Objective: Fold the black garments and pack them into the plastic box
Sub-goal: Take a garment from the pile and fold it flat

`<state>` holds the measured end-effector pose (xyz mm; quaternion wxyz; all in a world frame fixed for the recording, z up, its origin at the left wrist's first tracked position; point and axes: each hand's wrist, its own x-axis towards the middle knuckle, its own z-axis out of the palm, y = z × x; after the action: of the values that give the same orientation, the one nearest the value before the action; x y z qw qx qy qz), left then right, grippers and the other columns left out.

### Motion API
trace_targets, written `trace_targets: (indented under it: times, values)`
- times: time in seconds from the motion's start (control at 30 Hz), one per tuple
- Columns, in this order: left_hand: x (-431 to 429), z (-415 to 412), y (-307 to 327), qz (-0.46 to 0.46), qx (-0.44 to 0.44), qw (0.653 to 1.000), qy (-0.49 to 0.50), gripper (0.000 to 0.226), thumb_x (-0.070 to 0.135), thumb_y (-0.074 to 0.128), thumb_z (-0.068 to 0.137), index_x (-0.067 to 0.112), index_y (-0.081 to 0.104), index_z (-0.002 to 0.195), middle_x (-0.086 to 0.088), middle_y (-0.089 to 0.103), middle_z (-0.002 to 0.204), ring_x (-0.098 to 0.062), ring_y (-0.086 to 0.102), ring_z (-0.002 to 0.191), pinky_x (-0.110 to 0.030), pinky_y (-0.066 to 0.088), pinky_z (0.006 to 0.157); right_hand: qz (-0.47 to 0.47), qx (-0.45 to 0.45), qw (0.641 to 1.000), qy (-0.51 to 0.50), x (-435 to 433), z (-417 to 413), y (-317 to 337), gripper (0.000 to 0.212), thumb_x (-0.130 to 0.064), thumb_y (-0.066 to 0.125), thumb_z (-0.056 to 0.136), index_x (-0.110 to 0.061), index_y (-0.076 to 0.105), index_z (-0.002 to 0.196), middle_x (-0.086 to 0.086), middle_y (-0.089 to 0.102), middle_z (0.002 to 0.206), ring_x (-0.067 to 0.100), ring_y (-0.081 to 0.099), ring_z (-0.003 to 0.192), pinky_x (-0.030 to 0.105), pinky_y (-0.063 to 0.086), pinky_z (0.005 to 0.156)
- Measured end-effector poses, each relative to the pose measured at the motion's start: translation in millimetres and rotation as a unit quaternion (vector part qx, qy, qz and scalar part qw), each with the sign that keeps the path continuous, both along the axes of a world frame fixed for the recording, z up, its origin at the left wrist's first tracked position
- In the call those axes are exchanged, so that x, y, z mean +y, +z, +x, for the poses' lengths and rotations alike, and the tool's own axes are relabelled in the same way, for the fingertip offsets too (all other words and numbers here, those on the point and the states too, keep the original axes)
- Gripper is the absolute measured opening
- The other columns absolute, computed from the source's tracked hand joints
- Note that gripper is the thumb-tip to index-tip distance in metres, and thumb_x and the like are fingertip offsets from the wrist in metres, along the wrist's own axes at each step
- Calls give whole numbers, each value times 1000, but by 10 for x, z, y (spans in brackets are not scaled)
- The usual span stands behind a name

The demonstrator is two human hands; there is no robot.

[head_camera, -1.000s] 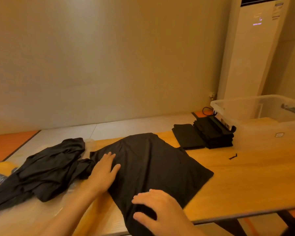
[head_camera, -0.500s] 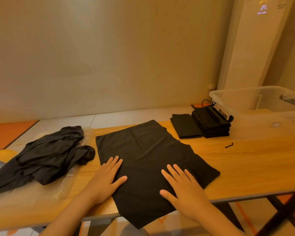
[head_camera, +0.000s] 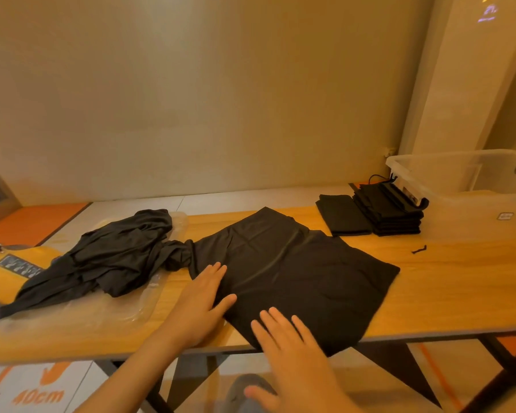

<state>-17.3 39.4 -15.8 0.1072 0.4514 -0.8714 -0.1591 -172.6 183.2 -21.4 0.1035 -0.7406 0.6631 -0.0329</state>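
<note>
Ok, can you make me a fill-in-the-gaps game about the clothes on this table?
1. Both hands, the left hand and the right hand, lie flat on the spread-out garment, whose colour is ____.
2. The neat stack of folded clothes sits right beside the clear plastic ____.
3. The crumpled pile of clothes lies on the person's ____ side.
4. All of it rests on a table made of ____.

Missing words: black; box; left; wood

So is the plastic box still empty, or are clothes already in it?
It looks empty: through the clear plastic box no dark cloth shows, and the folded stack sits outside, beside it on the table.
</note>
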Motion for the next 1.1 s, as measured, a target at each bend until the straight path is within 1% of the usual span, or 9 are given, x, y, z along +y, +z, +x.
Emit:
trace_targets:
  times: [0.1,0.2,0.27,0.4,0.47,0.53,0.63,0.87,1.1]
  values:
    - [-44,-61,-17,-1,-3,1000,-18,67,49,41,97,28,10,153,9,6,160,-7,2,147,-29,8,118,-2,32,999,-28,-64,-3,-232,104,-61,61,82,-18,-2,153,8,-3,162,26,-7,148,43,-7,111]
    - [-54,-148,-134,17,-60,998,-16,69,57,30,96,28,4,153,5,-2,161,-13,-6,148,-35,3,120,-28,47,998,-36,-30,-150,-347,124,-61,89,27,-19,44,135,6,60,132,23,54,124,42,43,96]
    - [-99,-210,-209,39,-120,992,-9,82,73,12,86,28,-2,153,3,-11,161,-18,-13,147,-38,-3,120,-73,46,995,-48,-48,-254,-499,116,-46,94,15,-26,62,125,0,67,122,19,64,112,37,48,89]
    - [-210,-336,-113,32,-144,989,-5,69,65,19,93,30,11,153,3,4,162,-20,2,148,-38,9,120,-41,34,998,-19,82,-415,-275,94,-50,85,54,-37,47,139,-9,38,150,10,33,139,35,20,111]
    - [-232,-387,5,-11,-109,994,-9,53,55,25,99,31,36,145,3,37,151,-19,33,138,-37,32,111,-32,-32,999,-12,133,-556,-143,75,-71,43,83,-41,23,149,-20,7,157,-2,-3,141,24,-11,111]
    - [-306,-434,110,-70,-76,995,5,42,51,30,100,31,48,132,6,56,131,-14,50,119,-34,42,97,-40,-129,988,-76,191,-693,0,85,-83,19,69,-42,37,141,-28,27,148,-12,14,135,17,4,114]
    - [-559,-512,56,-106,-105,989,1,52,49,34,100,27,33,146,1,37,150,-18,31,139,-38,30,112,-170,-129,959,-188,58,-859,45,64,-72,30,85,-33,52,130,-17,49,133,1,40,127,23,31,109]
    - [-441,-476,-226,27,-172,984,44,66,58,17,98,27,-3,154,-1,-12,161,-22,-13,148,-45,-3,120,47,14,938,-343,-550,-1241,-111,74,-65,14,95,-25,-8,153,9,-11,161,30,-15,146,50,-5,119]
    - [133,-173,-88,-11,-293,941,170,72,66,15,94,24,11,152,-9,19,158,-29,25,142,-39,40,103,16,54,985,-164,-640,-1409,-232,78,-73,4,84,-36,-3,152,-3,-8,161,18,-14,147,41,-6,120]
